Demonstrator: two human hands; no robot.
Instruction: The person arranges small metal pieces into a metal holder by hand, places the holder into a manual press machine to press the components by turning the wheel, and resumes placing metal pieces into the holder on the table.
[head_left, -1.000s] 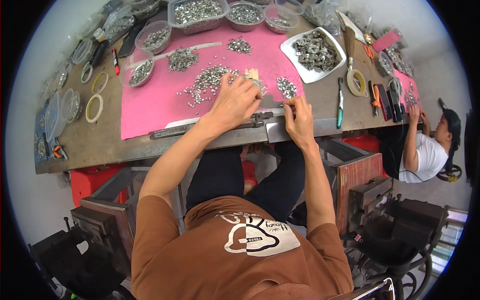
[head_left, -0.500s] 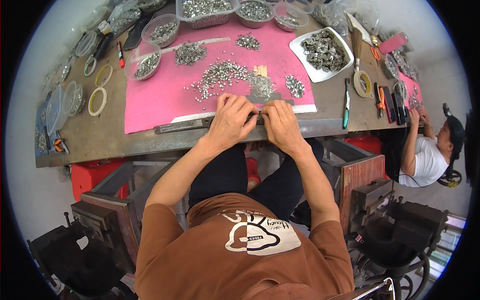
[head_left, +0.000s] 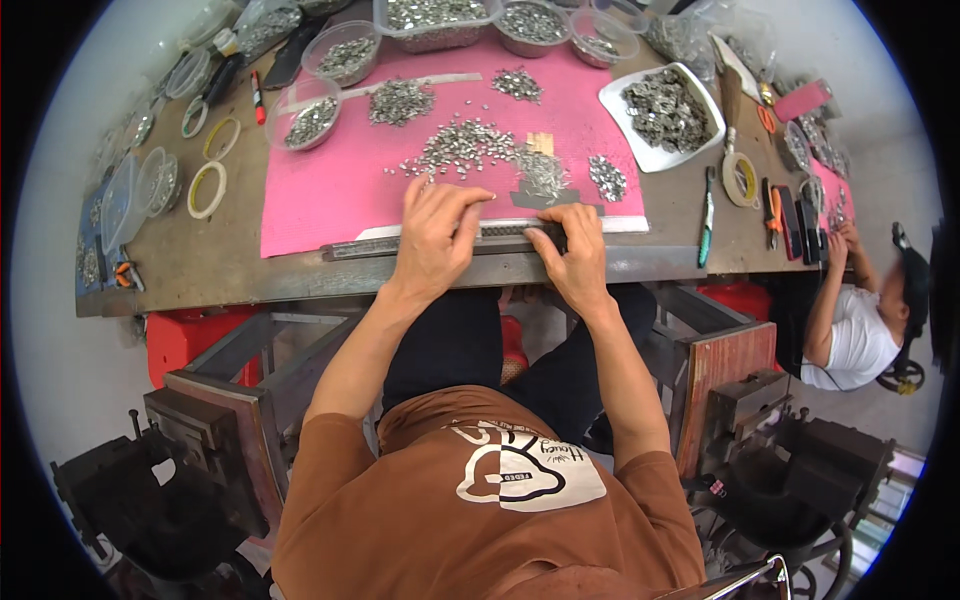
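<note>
My left hand (head_left: 437,240) lies flat on a long metal strip (head_left: 372,243) at the near edge of a pink mat (head_left: 330,180), fingers spread over it. My right hand (head_left: 574,251) presses on the same strip just to the right, fingertips on its top. A scatter of small silver metal parts (head_left: 468,148) lies on the mat just beyond both hands, with smaller heaps (head_left: 607,178) to the right.
Clear tubs of metal parts (head_left: 345,52) line the table's far edge. A white square dish (head_left: 662,108) of parts sits at the right, tape rolls (head_left: 208,188) at the left, pens and pliers (head_left: 774,208) at the right. Another person (head_left: 860,320) sits at the right end.
Both hands have drawn back from the scattered parts to the strip at the mat's near edge and now rest on it side by side.
</note>
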